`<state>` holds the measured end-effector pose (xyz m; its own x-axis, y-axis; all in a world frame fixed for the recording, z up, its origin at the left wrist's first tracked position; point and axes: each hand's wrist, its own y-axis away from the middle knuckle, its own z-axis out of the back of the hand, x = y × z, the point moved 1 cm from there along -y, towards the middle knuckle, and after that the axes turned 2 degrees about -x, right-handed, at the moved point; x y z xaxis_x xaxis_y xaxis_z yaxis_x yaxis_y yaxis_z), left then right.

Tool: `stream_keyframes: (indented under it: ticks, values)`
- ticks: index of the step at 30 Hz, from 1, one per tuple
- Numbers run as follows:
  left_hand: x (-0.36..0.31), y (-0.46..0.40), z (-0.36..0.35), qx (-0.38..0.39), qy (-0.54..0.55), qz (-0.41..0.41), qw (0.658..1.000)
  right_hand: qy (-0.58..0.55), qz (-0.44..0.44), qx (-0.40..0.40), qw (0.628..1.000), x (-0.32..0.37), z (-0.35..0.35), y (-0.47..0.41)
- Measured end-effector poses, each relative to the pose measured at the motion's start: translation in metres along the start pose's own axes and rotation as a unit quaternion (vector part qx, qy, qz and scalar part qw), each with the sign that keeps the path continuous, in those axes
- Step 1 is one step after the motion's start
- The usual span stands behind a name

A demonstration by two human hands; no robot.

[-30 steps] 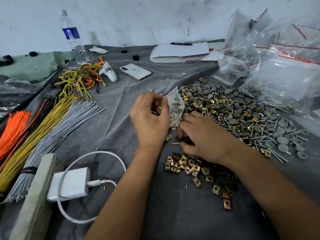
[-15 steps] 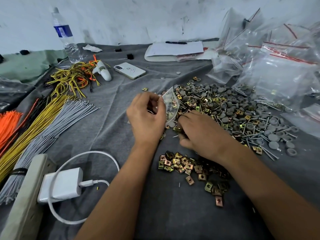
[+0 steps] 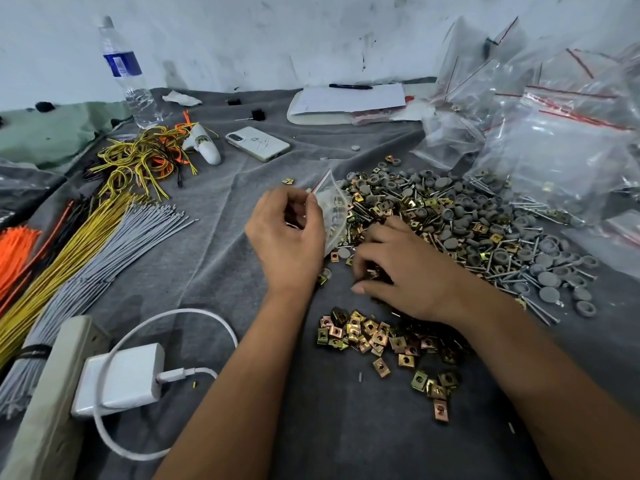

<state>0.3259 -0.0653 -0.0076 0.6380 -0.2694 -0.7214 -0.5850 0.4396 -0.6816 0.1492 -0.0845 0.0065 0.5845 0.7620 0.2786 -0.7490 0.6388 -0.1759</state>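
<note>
Bag [image 3: 334,206] is pinched at its mouth by the fingers of your left hand [image 3: 287,237], just left of the mixed pile [image 3: 485,230]. Your right hand [image 3: 408,275] curls its fingers round a few clips [image 3: 372,271] at the pile's near edge. Hold the mouth wide, tilt it toward that hand, lift clips only, and release them close in so none scatter.

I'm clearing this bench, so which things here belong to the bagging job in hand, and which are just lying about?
In the job: left hand holding small clear bag; right hand, fingers curled in the mixed pile of clips, screws and grey caps; sorted metal clips.
Lying about: water bottle, phone, charger, grey wire bundle, notepad, pen.
</note>
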Motion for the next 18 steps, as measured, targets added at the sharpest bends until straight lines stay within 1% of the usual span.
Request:
stream_keyframes:
  ticks: [1, 3, 5, 7, 9, 11, 14, 16, 18]
  values:
    - [0.000, 0.000, 0.000, 0.003, 0.002, -0.001, 1.000, 0.012, 0.008, 0.005, 1.000, 0.001, 0.000, -0.001]
    - [0.000, 0.000, -0.001, 0.023, 0.010, -0.008, 1.000, 0.021, 0.021, -0.022, 0.999, 0.004, -0.003, -0.003]
    - [-0.001, 0.001, -0.002, 0.056, 0.021, -0.025, 0.998, -0.043, -0.008, -0.101, 0.994, 0.006, 0.000, -0.003]
    - [-0.001, 0.002, -0.005, 0.094, 0.019, -0.057, 0.994, -0.108, -0.025, -0.216, 0.970, 0.004, 0.008, -0.001]
    - [-0.003, 0.005, -0.008, 0.124, 0.015, -0.081, 0.989, -0.111, -0.016, -0.298, 0.948, 0.000, 0.013, 0.000]
    - [-0.005, 0.007, -0.011, 0.140, 0.023, -0.089, 0.986, -0.106, -0.004, -0.316, 0.943, -0.001, 0.013, -0.001]
    - [-0.006, 0.009, -0.012, 0.152, 0.036, -0.078, 0.985, -0.113, -0.003, -0.293, 0.949, 0.001, 0.007, -0.003]
    - [-0.005, 0.008, -0.011, 0.147, 0.047, -0.046, 0.987, -0.139, -0.020, -0.296, 0.945, 0.000, 0.008, -0.003]
    - [-0.005, 0.007, -0.009, 0.138, 0.066, -0.004, 0.988, -0.164, -0.038, -0.321, 0.932, -0.003, 0.010, -0.002]
